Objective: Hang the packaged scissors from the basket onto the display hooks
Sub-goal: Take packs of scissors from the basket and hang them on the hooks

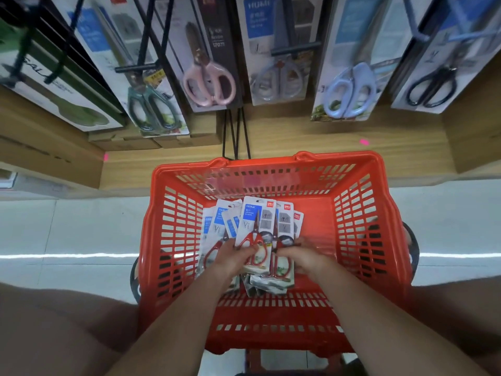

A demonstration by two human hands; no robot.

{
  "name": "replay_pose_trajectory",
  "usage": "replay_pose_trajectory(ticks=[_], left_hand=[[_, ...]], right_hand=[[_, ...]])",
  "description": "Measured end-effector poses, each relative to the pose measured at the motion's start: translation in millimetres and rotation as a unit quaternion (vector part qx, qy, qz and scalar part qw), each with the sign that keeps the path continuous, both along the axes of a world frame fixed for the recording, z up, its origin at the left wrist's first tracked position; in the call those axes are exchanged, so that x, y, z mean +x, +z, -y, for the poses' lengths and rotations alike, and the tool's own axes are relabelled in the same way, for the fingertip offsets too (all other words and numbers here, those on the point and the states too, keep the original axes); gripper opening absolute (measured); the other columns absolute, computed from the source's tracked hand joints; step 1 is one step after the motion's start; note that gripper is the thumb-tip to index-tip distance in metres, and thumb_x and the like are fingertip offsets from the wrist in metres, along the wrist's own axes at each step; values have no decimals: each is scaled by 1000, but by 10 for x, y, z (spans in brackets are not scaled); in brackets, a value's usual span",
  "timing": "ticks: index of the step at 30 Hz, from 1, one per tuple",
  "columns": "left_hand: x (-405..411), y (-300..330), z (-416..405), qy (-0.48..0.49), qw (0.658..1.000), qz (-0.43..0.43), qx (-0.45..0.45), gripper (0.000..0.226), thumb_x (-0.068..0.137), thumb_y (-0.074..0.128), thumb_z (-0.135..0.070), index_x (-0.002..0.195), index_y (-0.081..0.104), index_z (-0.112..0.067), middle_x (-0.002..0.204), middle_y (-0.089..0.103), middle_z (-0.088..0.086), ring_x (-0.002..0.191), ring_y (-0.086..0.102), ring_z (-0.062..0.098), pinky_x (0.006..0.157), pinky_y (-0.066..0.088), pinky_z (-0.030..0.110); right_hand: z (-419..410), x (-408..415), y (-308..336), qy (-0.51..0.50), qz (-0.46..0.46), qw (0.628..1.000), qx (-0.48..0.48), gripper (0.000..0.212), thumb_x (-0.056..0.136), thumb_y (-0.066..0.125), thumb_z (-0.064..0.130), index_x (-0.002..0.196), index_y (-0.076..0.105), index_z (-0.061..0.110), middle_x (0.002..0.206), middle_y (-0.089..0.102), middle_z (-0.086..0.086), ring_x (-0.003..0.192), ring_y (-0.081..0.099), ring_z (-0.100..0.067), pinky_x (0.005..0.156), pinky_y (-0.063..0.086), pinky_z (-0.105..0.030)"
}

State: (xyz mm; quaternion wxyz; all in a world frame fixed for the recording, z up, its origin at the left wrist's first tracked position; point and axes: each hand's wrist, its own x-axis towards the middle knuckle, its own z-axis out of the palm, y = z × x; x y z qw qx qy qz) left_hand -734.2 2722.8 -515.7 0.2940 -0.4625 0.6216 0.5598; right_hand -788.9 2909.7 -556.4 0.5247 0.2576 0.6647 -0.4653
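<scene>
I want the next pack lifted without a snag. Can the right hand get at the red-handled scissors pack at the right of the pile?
Probably yes. The right hand already rests on that red-handled scissors pack inside the open-topped basket; nothing covers it, though neighbouring packs overlap its left edge.

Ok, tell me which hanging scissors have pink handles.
The pink pair, on the dark card, second left of the blue pair; the others' handles are green, grey, blue or black.

I see both bare forearms reaching forward and down, converging toward each other. My left hand [233, 255] has its fingers curled, thumb pinching on top. My right hand [299, 257] sits just beside it, fingers bent inward and gripping, knuckles up.
</scene>
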Motion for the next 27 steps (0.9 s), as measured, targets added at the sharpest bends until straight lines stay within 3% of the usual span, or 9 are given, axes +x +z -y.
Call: replay_pose_trajectory(ticks=[3, 7, 9, 12, 15, 20, 23, 25, 27], left_hand=[[11, 44, 9, -10, 1000, -4, -16, 57, 93, 81, -29, 143, 58, -13, 132, 71, 5, 124, 67, 27, 115, 49, 49], [31, 140, 22, -14, 999, -18, -32, 29, 92, 81, -24, 119, 69, -21, 112, 77, -1, 109, 72, 22, 108, 54, 46], [34, 225, 39, 4, 1000, -19, -24, 23, 92, 82, -24, 110, 67, -26, 105, 76, -7, 101, 71, 15, 96, 57, 37], [23, 415, 71, 31, 999, -29, -17, 21, 92, 82, -26, 102, 63, -28, 95, 74, -9, 86, 70, 10, 63, 55, 25], [34, 633, 124, 56, 997, -49, -11, 28, 91, 83, -27, 96, 55, -29, 88, 68, -11, 77, 66, 8, 50, 51, 21], [54, 1027, 260, 77, 993, -90, -19, 41, 88, 85, -18, 124, 68, -11, 101, 79, 3, 84, 74, 18, 66, 60, 31], [99, 1294, 401, 80, 988, -126, -37, 31, 86, 84, -8, 115, 74, -9, 92, 82, 4, 81, 78, 18, 66, 61, 29], [131, 1509, 541, 72, 985, -143, -69, 31, 83, 83, -3, 113, 76, -7, 98, 82, 11, 95, 78, 30, 88, 63, 41], [145, 1740, 692, 57, 984, -154, -72, 35, 79, 86, -5, 112, 76, -5, 103, 80, 18, 103, 76, 40, 97, 59, 49]], right_hand=[[-20, 6, 81, 3, 11, 1000, -2, 43, 80, 85, 15, 114, 59, 20, 112, 73, -6, 106, 69, -27, 101, 54, -46], [-74, -50, 244, 6, -1, 1000, 5, 51, 77, 87, 19, 120, 58, 19, 117, 71, -6, 112, 66, -29, 105, 51, -50], [-75, -88, 344, 4, -12, 1000, 3, 55, 75, 88, 20, 121, 58, 19, 119, 70, -5, 113, 65, -28, 107, 49, -50], [-54, -135, 508, -4, -38, 999, -4, 56, 70, 89, 21, 119, 64, 19, 120, 72, -5, 116, 66, -30, 108, 48, -50], [-20, -163, 710, -14, -60, 998, -18, 52, 64, 90, 20, 112, 69, 16, 112, 77, -5, 110, 70, -31, 105, 52, -50], [84, -224, 1106, -32, -77, 992, -93, 44, 77, 86, 10, 116, 66, 15, 92, 82, -2, 85, 80, -22, 74, 63, -34], [159, -240, 1359, -74, -61, 984, -151, 39, 86, 74, -2, 122, 63, 9, 105, 79, -18, 99, 76, -38, 86, 62, -49], [182, -239, 1500, -103, -58, 978, -173, 42, 88, 69, -4, 129, 60, 3, 111, 76, -27, 107, 72, -47, 93, 59, -59], [199, -234, 1636, -101, -68, 974, -189, 44, 89, 66, -3, 132, 59, 0, 110, 75, -28, 104, 73, -47, 88, 62, -55]])
